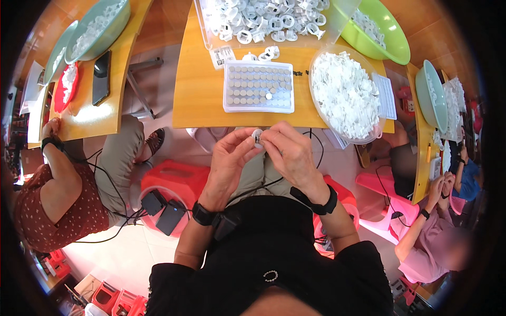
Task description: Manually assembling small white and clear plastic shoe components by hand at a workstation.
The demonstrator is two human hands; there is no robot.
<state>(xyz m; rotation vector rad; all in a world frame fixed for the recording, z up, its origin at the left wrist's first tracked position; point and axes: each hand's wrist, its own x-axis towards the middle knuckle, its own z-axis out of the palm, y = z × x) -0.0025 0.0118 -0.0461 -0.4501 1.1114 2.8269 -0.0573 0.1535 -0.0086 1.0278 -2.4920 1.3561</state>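
Holding a small white part [257, 136] above the lap, just off the near edge of the wooden surface [200, 102], borne by fingertips alone. Pinching it from the left with narrowed thumb and finger of the left hand [230, 157], and from the right with the closed-in fingertips of the right hand [291, 151]; cannot tell which fingertip bears most. Gripped from two sides probably to steady so small a thing, and held near the body probably for a clear look down. Close to the near edge, set out in rows in a shallow clear tray [258, 109], with grey discs [243, 84] apparently ordered to stay apart and within reach. At the near right corner, heaped with white pieces [345, 95] on a round dish [363, 141], reaching past the edge, perhaps to suit the right arm. Farther from the near edge, piled with ring-shaped parts [263, 21] in a clear bin [202, 23], likely as bulk stock.
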